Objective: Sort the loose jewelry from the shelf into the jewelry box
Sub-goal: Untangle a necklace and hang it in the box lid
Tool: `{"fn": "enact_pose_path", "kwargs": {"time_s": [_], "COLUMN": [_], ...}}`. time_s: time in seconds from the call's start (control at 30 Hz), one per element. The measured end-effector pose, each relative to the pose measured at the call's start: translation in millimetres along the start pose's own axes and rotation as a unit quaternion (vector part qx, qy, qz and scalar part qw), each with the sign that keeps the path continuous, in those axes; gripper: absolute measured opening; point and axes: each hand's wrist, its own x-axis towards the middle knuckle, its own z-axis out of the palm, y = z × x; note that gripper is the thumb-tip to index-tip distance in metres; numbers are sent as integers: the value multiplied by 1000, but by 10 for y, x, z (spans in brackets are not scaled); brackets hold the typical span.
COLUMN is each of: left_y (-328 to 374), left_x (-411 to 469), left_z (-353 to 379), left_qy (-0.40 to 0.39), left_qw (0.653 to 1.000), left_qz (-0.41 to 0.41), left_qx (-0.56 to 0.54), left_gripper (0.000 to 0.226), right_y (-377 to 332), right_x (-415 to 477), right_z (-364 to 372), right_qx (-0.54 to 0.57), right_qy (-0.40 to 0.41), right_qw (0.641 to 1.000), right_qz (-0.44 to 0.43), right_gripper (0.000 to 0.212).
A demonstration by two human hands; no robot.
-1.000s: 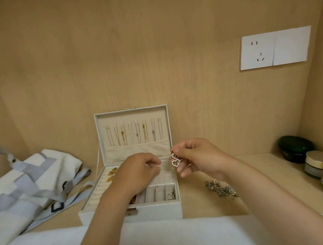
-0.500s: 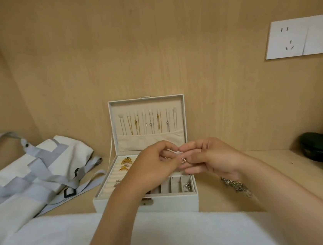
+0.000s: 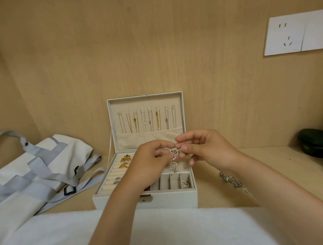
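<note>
Silver rhinestone double-heart earring (image 3: 174,155): pinched at its top between both hands, dangling with long axis vertical, just above the far-right perforated panel of the open white jewelry box (image 3: 145,203). Left hand (image 3: 151,163) curled, gripping from the left; right hand (image 3: 206,149) curled, pinching from the right; equally near. Likely next: straight down into the box. Loose silver cluster (image 3: 230,180) to the right on the wooden shelf (image 3: 266,162), not yet sorted.
</note>
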Motion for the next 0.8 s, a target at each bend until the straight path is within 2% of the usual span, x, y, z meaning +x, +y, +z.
{"fn": "enact_pose_path", "kwargs": {"time_s": [0.2, 0.43, 0.63, 0.8], "left_y": [5, 21, 43, 44], "left_x": [1, -2, -26, -40], "left_z": [-24, -27, -57, -71], "left_qy": [3, -24, -27, -46], "left_qw": [998, 997, 997, 995], "left_qz": [-14, -10, -5, -25], "left_qx": [-55, -76, -66, -84], "left_gripper": [13, 10, 9, 9], "right_y": [29, 18, -64, -66], "right_x": [22, 14, -25, -8], "right_z": [-22, 6, -97, -106], "right_qx": [-68, -75, -127, -178], "right_qy": [-14, -18, -70, -54], "right_qw": [998, 997, 989, 982], "right_qz": [11, 14, 20, 7], "right_gripper": [28, 20, 19, 16]}}
